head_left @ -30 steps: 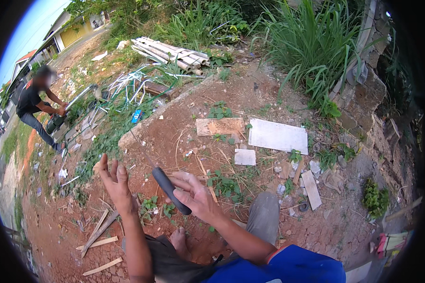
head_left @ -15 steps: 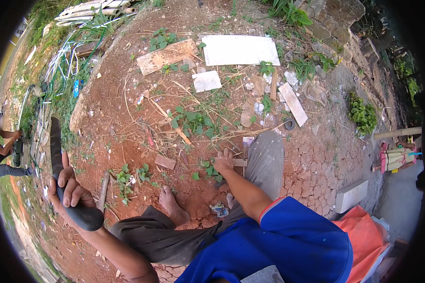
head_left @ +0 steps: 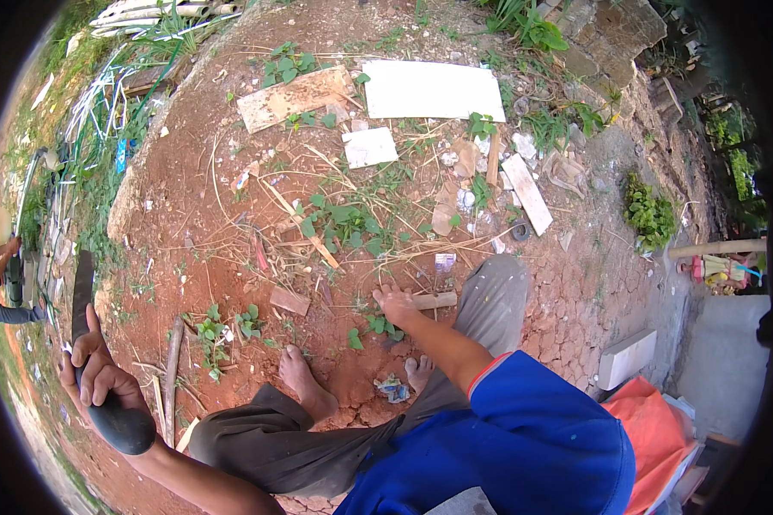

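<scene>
My left hand [head_left: 105, 375] is raised at the left, wrapped round the black, bulbous handle [head_left: 124, 426] of a machete. Its dark blade [head_left: 82, 292] points upward, away from me. Low over the red soil, my right hand [head_left: 395, 305] has its fingers stretched out and apart, with nothing visible in them. A short piece of wood [head_left: 435, 300] lies just right of that hand. Small green weeds [head_left: 380, 325] grow right below it. Whether the fingertips touch the ground is hard to make out.
My bare feet [head_left: 305, 382] are on the soil. Farther off lie a white board [head_left: 435, 89], a worn wooden board [head_left: 296, 99] and a narrow plank [head_left: 527, 194]. A pale block [head_left: 626, 359] sits at the right. Another person [head_left: 0, 266] is at the far left edge.
My left hand has moved left and down with the machete. My right hand has shifted slightly left and lower, and more of the short piece of wood shows beside it.
</scene>
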`<state>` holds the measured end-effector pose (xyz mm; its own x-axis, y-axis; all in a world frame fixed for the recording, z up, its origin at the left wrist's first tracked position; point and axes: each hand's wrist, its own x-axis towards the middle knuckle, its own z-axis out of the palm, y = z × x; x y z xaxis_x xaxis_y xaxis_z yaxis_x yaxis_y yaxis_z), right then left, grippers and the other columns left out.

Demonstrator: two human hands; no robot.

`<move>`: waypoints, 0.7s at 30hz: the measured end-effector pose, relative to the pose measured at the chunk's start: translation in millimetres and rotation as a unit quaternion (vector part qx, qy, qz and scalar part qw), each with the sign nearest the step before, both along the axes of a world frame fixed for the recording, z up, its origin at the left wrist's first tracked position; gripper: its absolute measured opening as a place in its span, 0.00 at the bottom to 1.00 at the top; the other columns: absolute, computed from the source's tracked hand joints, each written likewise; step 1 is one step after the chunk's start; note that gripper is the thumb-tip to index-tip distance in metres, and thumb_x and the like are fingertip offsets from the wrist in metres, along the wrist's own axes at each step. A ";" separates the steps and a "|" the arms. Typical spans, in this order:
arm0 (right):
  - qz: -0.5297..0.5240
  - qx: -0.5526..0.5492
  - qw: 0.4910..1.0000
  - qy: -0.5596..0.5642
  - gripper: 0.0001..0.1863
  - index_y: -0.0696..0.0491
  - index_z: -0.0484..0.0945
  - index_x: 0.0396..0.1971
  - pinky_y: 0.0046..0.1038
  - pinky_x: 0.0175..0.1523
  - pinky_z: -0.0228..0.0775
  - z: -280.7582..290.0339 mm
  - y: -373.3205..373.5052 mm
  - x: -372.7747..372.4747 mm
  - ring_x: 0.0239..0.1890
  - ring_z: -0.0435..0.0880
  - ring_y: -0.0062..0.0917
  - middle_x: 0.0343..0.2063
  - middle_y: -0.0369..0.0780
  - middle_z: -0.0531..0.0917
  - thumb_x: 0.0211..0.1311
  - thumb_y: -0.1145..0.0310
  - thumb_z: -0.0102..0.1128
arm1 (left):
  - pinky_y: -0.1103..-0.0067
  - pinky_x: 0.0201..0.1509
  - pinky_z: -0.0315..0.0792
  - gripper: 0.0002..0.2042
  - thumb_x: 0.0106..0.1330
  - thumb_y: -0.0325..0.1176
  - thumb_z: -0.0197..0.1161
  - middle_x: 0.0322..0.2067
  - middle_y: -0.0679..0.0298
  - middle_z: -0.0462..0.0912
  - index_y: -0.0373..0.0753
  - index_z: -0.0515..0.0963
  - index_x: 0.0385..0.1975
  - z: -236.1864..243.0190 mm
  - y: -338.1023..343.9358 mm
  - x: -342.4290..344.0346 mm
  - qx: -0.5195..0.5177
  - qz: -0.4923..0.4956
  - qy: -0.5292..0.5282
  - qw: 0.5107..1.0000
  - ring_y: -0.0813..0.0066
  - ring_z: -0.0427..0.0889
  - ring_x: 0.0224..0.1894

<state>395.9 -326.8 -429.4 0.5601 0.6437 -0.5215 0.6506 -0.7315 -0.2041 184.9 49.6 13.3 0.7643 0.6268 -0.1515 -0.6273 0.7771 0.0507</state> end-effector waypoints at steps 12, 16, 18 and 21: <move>-0.044 0.176 0.983 0.024 0.33 0.58 0.71 0.57 0.47 0.56 0.76 44.7 54.2 131.2 0.50 0.82 0.54 0.51 0.57 0.77 0.50 0.63 0.71 | 0.80 0.28 0.68 0.33 0.76 0.27 0.51 0.39 0.62 0.69 0.23 0.42 0.73 0.7 5.4 -31.9 0.004 0.040 0.001 0.999 0.79 0.70 0.26; -0.310 0.282 0.902 -0.102 0.47 0.63 0.60 0.69 0.42 0.53 0.79 120.2 75.7 278.4 0.46 0.86 0.47 0.52 0.60 0.81 0.53 0.59 0.72 | 0.80 0.30 0.71 0.33 0.75 0.31 0.54 0.38 0.62 0.70 0.22 0.46 0.72 4.1 -8.0 -32.1 0.019 0.057 -0.005 0.998 0.78 0.72 0.28; -0.294 0.354 0.814 -0.354 0.48 0.63 0.58 0.71 0.40 0.60 0.76 157.8 78.5 331.7 0.54 0.82 0.49 0.55 0.59 0.77 0.57 0.56 0.72 | 0.78 0.30 0.74 0.26 0.75 0.35 0.55 0.37 0.59 0.75 0.22 0.61 0.64 3.6 -19.6 -25.6 -0.011 0.089 0.000 0.996 0.75 0.74 0.30; -0.344 0.525 0.749 -0.212 0.37 0.63 0.63 0.68 0.35 0.50 0.75 173.6 66.6 356.7 0.43 0.82 0.33 0.46 0.48 0.81 0.65 0.60 0.66 | 0.68 0.42 0.82 0.23 0.70 0.31 0.59 0.42 0.58 0.81 0.40 0.67 0.65 1.4 -35.7 -0.5 0.033 0.123 0.084 0.988 0.69 0.82 0.37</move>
<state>752.6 -260.3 -255.8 0.9200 0.0572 0.3877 0.3617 -0.5046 -0.7839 184.5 13.8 14.8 0.5553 0.8032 -0.2156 -0.7754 0.5938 0.2150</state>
